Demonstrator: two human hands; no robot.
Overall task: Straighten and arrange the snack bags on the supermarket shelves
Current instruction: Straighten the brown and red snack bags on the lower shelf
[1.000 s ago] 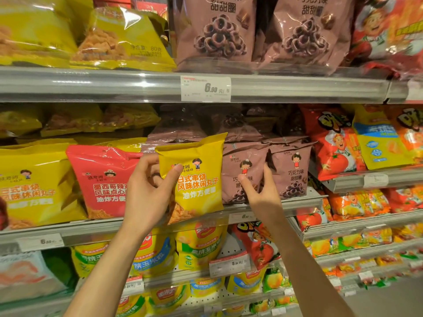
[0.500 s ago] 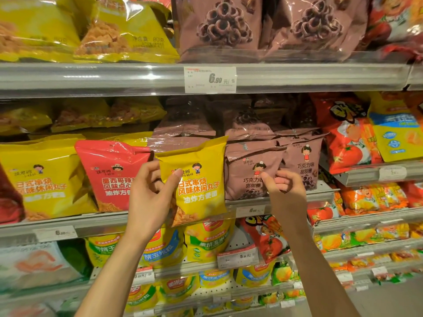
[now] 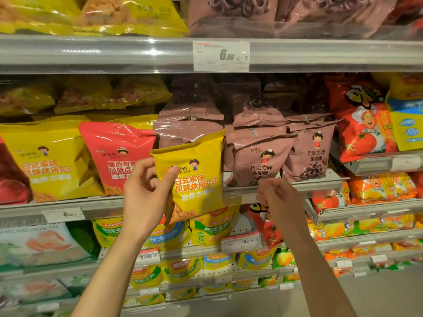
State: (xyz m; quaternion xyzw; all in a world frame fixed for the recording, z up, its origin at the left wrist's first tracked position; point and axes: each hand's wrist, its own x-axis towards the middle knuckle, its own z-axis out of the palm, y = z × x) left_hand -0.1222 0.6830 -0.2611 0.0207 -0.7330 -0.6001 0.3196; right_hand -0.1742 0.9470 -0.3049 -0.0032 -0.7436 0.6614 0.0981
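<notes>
Yellow crinkly film covers the small snack bag (image 3: 194,177) that the left hand (image 3: 146,197) holds out in front of the middle shelf rail (image 3: 297,187), thumb pressed on its front face and fingers curled behind its left edge. The bag hangs tilted, its lower corner dipping below the rail, just left of the brown chocolate-ring bags (image 3: 258,161) that stand on the rail. Further left of the rail's middle stand a red bag (image 3: 116,156) and a larger yellow bag (image 3: 45,161) of the same flavour.

The right hand (image 3: 277,200) sits just in front of the rail under the brown bags, fingers loosely curled; whether they pinch anything I cannot tell.

The held bag looks light and air-puffed, its film slick and soft, its contents probably brittle. Squeezing the belly would likely crush the snacks, so the firmer crimped top seam or the side edges seem the better places to grip, ideally steadied from the bottom while seating it on the rail.
</notes>
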